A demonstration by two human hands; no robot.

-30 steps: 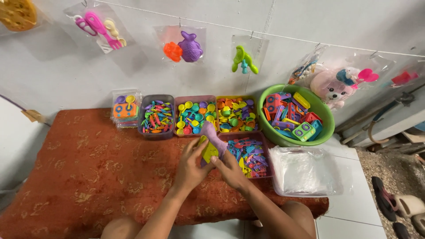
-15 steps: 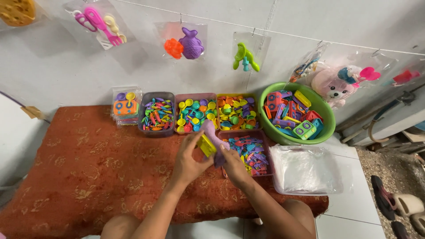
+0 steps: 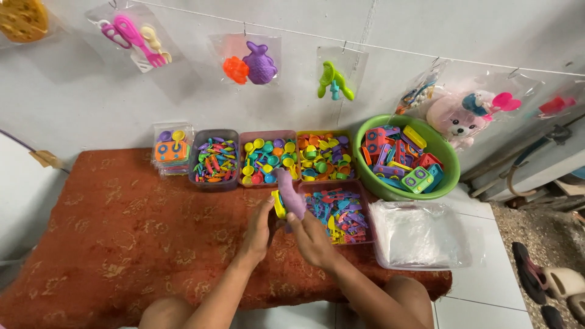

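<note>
We see the purple toy (image 3: 289, 194) long axis upright, tip tilted away-left | over the rug's far edge, beside the yellow piece (image 3: 279, 204) | left hand (image 3: 259, 228) and right hand (image 3: 311, 237) pinching them, forearms converging.

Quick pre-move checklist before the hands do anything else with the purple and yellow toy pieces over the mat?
1. Purple piece held: ok, the right hand has its fingers around the lower end.
2. Yellow piece held: ok, the left hand presses it against the purple one.
3. Pieces fully joined: cannot tell, the fingers hide the seam.
4. Tray of mixed flat pieces within reach: ok, it lies right beside the right hand.
5. Green basin upright and full: ok.
6. Stack of clear bags reachable: ok, it lies to the right of the tray, nothing on top.
</note>
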